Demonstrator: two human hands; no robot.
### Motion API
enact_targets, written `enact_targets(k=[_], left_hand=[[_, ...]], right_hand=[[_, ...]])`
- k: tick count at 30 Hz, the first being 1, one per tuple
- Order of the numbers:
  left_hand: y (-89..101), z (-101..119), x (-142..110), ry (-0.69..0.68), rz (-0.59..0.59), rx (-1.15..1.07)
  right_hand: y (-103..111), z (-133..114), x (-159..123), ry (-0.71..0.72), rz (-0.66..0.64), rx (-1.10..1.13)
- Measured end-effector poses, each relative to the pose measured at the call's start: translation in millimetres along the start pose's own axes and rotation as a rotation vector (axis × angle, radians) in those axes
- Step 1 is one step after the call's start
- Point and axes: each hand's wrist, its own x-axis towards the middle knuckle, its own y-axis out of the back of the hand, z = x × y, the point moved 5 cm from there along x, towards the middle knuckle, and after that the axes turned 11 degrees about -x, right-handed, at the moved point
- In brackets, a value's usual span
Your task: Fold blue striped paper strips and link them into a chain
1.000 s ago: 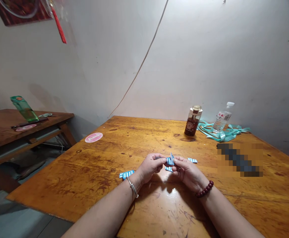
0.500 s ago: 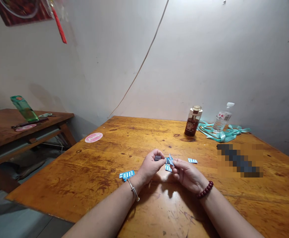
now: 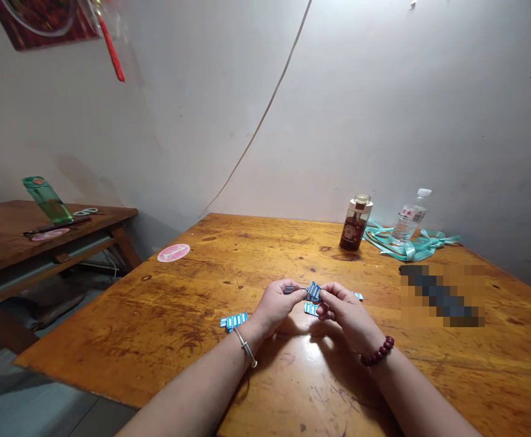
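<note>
My left hand (image 3: 280,306), with a silver bangle at the wrist, is closed in a pinch on a few small cards whose dark edges show between the fingers. Opposite it, my right hand (image 3: 348,312), wearing dark red beads, pinches a small blue-and-white striped card (image 3: 313,291). The fingertips of both hands nearly meet at this card. Just below lies another striped card (image 3: 311,309) on the wooden table (image 3: 210,267). A little pile of striped cards (image 3: 235,321) rests left of my left wrist. One more card (image 3: 359,297) is partly hidden behind my right hand.
At the back right stand a bottle of dark drink (image 3: 355,224) and a clear water bottle (image 3: 411,218) among turquoise ribbon (image 3: 429,244). A blurred-out dark object (image 3: 442,296) lies at right. A pink round sticker (image 3: 173,253) is at left. Another table (image 3: 1,243) holds a green bottle (image 3: 49,200).
The card in my right hand has turned from nearly edge-on to show its striped face. My right hand has shifted slightly, now covering more of the card behind it.
</note>
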Motion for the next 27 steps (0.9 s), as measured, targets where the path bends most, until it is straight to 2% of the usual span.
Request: enact_targets(k=[5, 14, 21, 24, 27], left_hand=[[3.0, 0, -1, 0.057, 0.002, -0.019], [2.4, -9, 1, 0.123, -0.035, -0.179], [3.7, -11, 0, 0.153, -0.037, -0.234], [4.2, -7, 0, 0.086, -0.011, -0.125], [2.6, 2, -1, -0.068, 0.008, -0.024]], right_hand=[[-1, -5, -2, 0.036, 0.004, -0.064], [18, 1, 5, -0.029, 0.102, 0.148], [16, -2, 3, -0.029, 0.094, 0.144], [14, -4, 2, -0.018, 0.075, 0.127], [14, -5, 2, 0.0, 0.069, 0.126]])
